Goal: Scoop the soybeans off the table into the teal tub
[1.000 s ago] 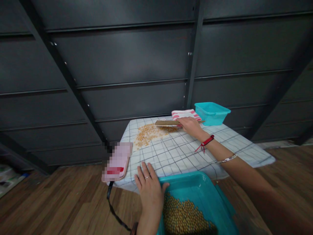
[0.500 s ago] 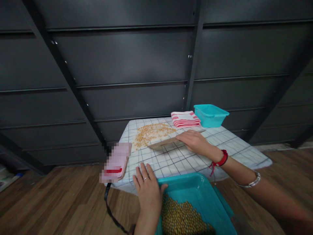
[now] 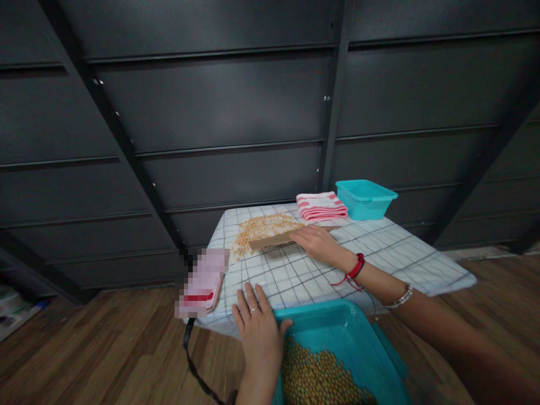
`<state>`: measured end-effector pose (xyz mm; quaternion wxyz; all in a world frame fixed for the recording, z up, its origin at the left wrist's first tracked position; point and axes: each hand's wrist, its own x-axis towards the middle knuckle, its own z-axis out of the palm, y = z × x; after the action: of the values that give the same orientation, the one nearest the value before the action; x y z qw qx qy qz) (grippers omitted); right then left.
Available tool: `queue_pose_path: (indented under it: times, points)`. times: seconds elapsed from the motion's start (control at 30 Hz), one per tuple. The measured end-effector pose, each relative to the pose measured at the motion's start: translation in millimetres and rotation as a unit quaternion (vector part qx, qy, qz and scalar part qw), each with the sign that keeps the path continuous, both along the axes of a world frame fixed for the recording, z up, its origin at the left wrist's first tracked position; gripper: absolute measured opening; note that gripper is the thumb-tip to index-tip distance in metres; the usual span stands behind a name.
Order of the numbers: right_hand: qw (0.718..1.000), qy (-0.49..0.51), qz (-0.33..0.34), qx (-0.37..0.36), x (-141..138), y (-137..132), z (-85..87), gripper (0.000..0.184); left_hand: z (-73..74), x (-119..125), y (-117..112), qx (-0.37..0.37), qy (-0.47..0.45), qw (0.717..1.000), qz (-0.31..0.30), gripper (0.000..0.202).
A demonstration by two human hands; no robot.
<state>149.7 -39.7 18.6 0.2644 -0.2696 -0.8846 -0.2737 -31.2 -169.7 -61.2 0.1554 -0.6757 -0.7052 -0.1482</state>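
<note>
My right hand (image 3: 315, 243) is closed on one end of a flat brown cardboard strip (image 3: 270, 241), whose edge lies against the near side of a pile of yellow grains (image 3: 260, 227) on the checked tablecloth (image 3: 379, 247). A red string and a metal bangle circle that wrist. My left hand (image 3: 258, 326) rests palm down with fingers spread at the table's near edge, its thumb against the rim of a teal tray (image 3: 337, 315) holding many more grains.
A folded red-and-white striped cloth (image 3: 320, 205) and a small teal tub (image 3: 365, 198) stand at the table's far side. A blurred pink object (image 3: 203, 281) with a black strap hangs at the near left corner. Dark metal panels rise behind; wooden floor surrounds.
My right hand drew the cardboard strip from behind the grain pile toward me, then pushed it left and forward against the pile's near edge. My left hand stayed put.
</note>
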Motion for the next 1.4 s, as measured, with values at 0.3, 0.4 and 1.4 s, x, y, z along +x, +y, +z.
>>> queue_pose_path:
  times: [0.3,0.4,1.4]
  points:
    - [1.000,0.012,0.005,0.006,8,-11,-4.1,0.030,-3.7,-1,1,0.008,0.018,1.000,0.012,0.070]
    - [1.000,0.005,0.012,0.005,4,-12,-2.4,0.028,-7.6,-3,2,0.019,0.026,0.999,0.008,0.072]
    - [0.998,-0.046,-0.028,0.006,-6,9,6.0,0.024,1.9,2,1,0.005,-0.013,1.000,0.020,0.071]
